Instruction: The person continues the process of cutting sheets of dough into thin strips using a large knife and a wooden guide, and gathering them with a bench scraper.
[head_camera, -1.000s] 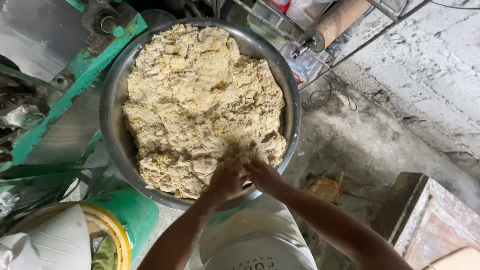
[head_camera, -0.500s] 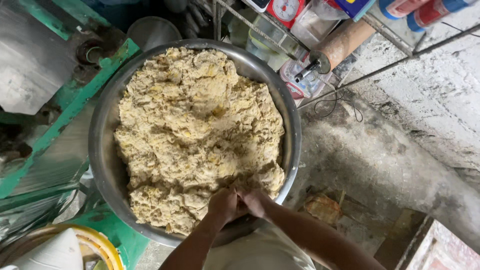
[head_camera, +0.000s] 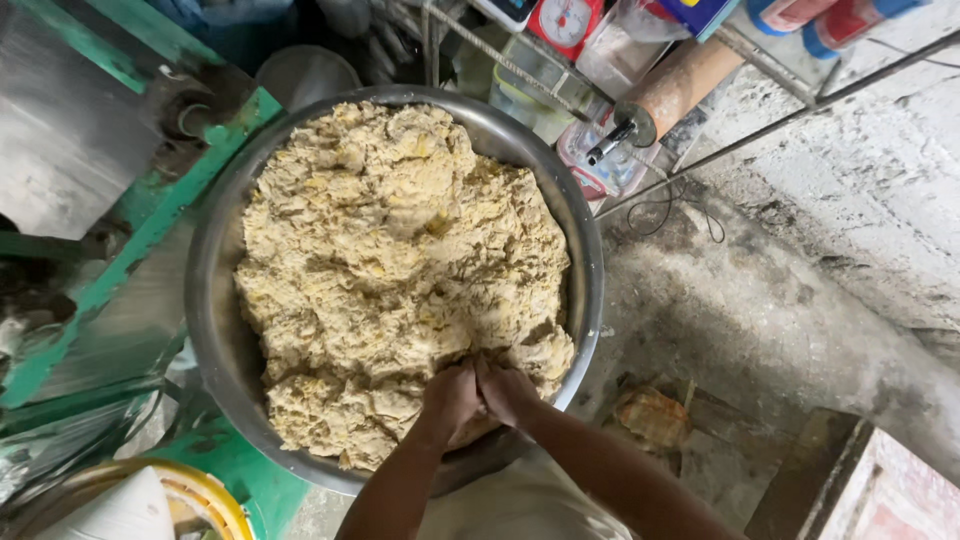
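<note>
Yellowish crumbly dough (head_camera: 400, 270) (coarse, lumpy)

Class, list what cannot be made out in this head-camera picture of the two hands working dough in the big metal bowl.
- Fingertips of the left hand and right hand: head view, buried in the dough.
- Bottom of the metal bowl: covered by dough.
- Yellow-rimmed tub: cut off by the lower edge.
- Red scale and rolling pin: partly cut off by the top edge and shelf wires.
</note>
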